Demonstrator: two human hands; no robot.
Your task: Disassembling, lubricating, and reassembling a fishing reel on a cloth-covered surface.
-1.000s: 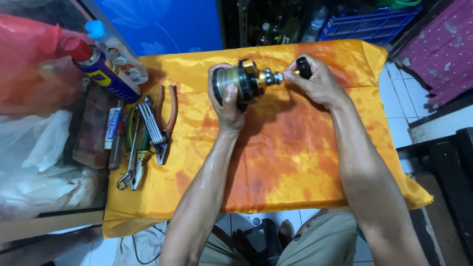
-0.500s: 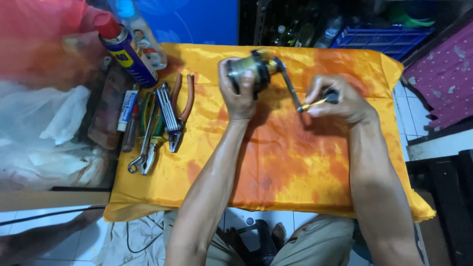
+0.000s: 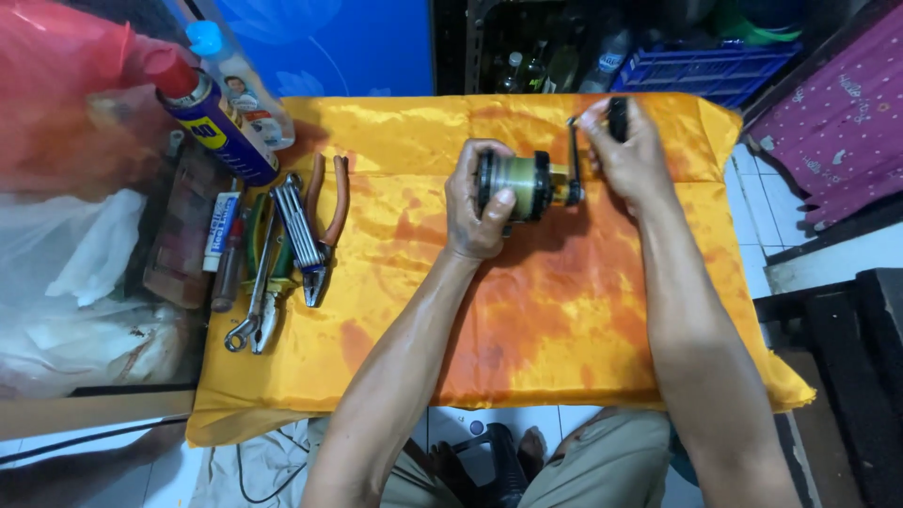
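Observation:
A round dark fishing reel (image 3: 527, 184) with greenish line on its spool and gold fittings is held over an orange cloth (image 3: 527, 320). My left hand (image 3: 478, 202) wraps around the spool body from the left. My right hand (image 3: 628, 155) pinches the black knob (image 3: 618, 117) of the reel's crank handle (image 3: 574, 155), which points up and away from me.
Left of the cloth's middle lie pliers with brown grips (image 3: 329, 226), a hex key set (image 3: 296, 224), a wrench (image 3: 252, 306) and a small tube (image 3: 218, 230). A blue spray can with a red cap (image 3: 212, 118) and a white bottle (image 3: 235, 80) lean at the upper left. A blue crate (image 3: 696, 66) sits behind.
The reel has turned so its handle side faces right. My right hand moved up from the cloth to the handle knob. The view shifted slightly.

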